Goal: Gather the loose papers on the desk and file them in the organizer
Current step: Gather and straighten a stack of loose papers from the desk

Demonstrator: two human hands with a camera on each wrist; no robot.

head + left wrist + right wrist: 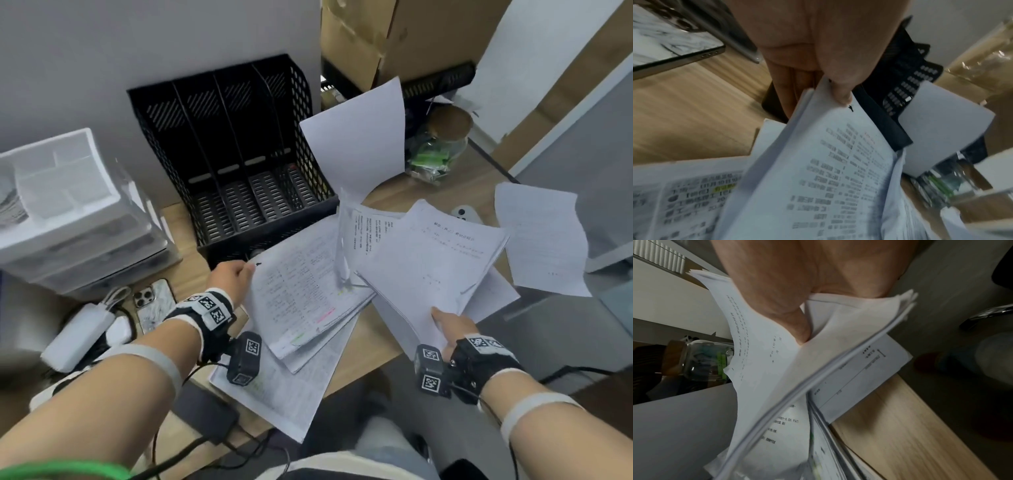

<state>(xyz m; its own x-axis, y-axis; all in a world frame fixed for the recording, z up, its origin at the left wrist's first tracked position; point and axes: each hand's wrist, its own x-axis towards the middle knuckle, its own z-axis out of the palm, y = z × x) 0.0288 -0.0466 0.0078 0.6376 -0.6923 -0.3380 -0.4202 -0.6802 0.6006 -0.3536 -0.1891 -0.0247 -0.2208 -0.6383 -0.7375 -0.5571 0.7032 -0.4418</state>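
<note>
while the left hand [230, 274] pinches the top corner of a printed sheaf [301, 294] and the right hand [452, 325] grips the near edge of a second sheaf [431, 260], both bundles lift off the desk [181, 263], long axes running away from the person toward the organizer [233, 147]. gathering looks about half done: more sheets [274, 394] lie beneath, one sheet [544, 240] sits far right, another [363, 137] leans by the organizer, whose slots seem empty, though blur hides detail.

Grey wall [102, 51], wooden desk [428, 192]
</note>
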